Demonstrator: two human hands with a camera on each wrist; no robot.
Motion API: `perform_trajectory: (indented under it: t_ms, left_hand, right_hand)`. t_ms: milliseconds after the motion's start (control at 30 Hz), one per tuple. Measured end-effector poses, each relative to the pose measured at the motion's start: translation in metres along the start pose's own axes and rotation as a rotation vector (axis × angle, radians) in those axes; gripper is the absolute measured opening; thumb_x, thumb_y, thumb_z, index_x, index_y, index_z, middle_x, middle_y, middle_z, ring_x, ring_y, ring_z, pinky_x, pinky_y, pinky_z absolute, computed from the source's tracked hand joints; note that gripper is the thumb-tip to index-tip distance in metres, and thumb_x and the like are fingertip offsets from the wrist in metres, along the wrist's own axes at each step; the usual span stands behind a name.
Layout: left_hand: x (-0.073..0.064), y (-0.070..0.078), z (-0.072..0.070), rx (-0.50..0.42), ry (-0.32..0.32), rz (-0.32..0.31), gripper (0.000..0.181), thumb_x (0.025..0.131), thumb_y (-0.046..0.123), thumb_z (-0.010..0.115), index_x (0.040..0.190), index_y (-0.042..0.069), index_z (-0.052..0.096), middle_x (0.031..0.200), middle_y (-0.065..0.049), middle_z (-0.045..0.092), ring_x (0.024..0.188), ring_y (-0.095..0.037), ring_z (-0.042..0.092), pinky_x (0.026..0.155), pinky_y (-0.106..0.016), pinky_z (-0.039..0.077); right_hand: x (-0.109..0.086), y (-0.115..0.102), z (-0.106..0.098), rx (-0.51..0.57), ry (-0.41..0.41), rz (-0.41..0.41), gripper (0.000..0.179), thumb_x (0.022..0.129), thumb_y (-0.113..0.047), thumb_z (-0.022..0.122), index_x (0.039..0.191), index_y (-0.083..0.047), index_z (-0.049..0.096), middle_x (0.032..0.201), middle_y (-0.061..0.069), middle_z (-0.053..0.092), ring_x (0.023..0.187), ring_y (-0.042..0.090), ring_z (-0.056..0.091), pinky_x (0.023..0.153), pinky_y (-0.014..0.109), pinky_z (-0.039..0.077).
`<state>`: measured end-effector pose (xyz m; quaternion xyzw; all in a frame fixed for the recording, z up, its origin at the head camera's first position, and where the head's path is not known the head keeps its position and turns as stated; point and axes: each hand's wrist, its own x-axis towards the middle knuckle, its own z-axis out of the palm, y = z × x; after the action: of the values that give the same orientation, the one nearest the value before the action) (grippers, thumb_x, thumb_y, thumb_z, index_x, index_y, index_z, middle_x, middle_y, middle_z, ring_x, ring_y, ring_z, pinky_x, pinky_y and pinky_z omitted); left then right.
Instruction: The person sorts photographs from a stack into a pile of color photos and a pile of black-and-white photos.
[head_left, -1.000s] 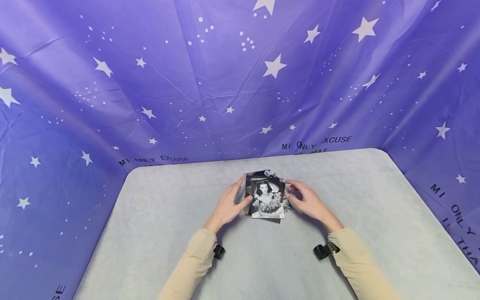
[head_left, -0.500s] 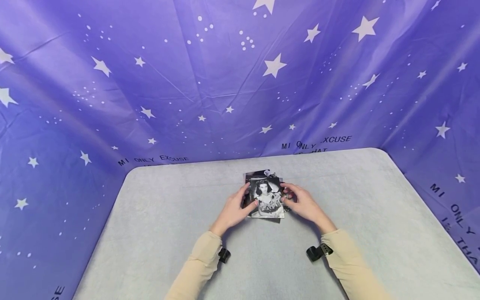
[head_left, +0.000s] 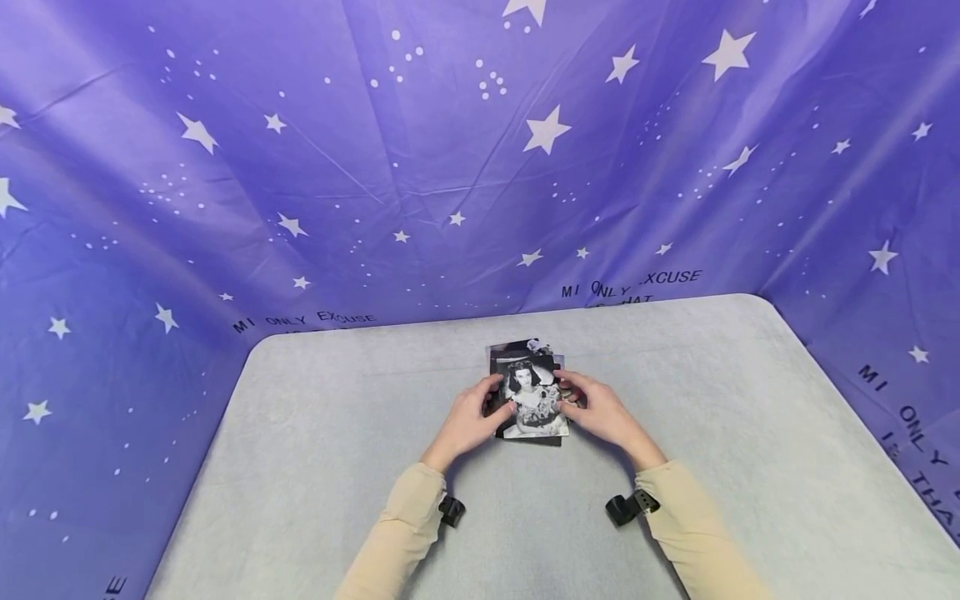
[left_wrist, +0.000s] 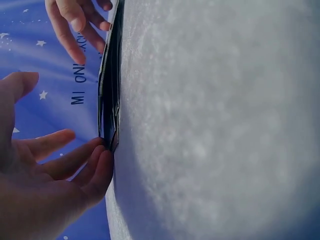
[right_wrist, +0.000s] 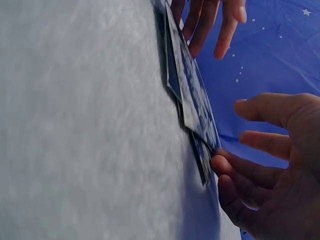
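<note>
A small, uneven pile of photo prints lies on the table. Its top photo (head_left: 538,404) is a black-and-white portrait of a person in a flowered dress; a darker photo (head_left: 510,350) sticks out behind it. My left hand (head_left: 467,418) is at the pile's left side and my right hand (head_left: 606,410) at its right. In the left wrist view the lower fingertips (left_wrist: 102,155) touch the pile's edge, with the thumb raised free. The right wrist view shows fingertips (right_wrist: 218,162) at the opposite edge, below a slightly raised photo corner, the thumb likewise apart.
The grey table (head_left: 315,467) has rounded far corners. A purple curtain (head_left: 420,158) with white stars and lettering stands behind it and at both sides. Black wrist devices sit under the left cuff (head_left: 408,487) and the right cuff (head_left: 667,483).
Both hands have moved inward over the pile's sides, the left hand rightward and the right hand leftward. The top photo has shifted slightly.
</note>
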<state>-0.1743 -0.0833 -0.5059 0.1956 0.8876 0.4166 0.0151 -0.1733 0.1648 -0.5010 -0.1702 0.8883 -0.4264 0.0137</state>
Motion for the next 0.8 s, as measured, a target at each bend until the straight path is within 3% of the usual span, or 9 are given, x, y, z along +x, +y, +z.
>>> perform_trajectory:
  t_ms: [267,533,800]
  left_hand:
    - [0.001,-0.004,0.002,-0.14,0.037,-0.025,0.054,0.09,0.025,0.066,0.133,-0.003,0.052,0.117,-0.019,0.061,0.1,-0.029,0.06,0.087,-0.04,0.049]
    - [0.002,-0.005,0.002,-0.205,0.07,-0.052,0.05,0.089,0.02,0.067,0.133,-0.001,0.053,0.113,-0.02,0.064,0.095,-0.027,0.062,0.083,-0.036,0.052]
    - [0.005,-0.001,0.0,-0.302,0.1,-0.085,0.049,0.09,0.017,0.066,0.135,0.0,0.052,0.123,-0.022,0.06,0.104,-0.03,0.062,0.087,-0.037,0.051]
  right_hand:
    - [0.002,-0.009,0.008,0.046,0.04,0.004,0.056,0.083,-0.002,0.07,0.134,0.008,0.049,0.11,0.024,0.062,0.089,0.03,0.061,0.078,0.043,0.052]
    - [0.006,-0.014,0.011,0.104,0.085,0.116,0.054,0.083,-0.002,0.07,0.133,0.006,0.052,0.103,0.02,0.063,0.079,0.022,0.06,0.065,0.026,0.05]
    - [0.013,-0.017,0.012,0.198,0.134,0.166,0.05,0.082,0.001,0.068,0.13,0.008,0.054,0.1,0.021,0.063,0.082,0.026,0.062,0.071,0.024,0.052]
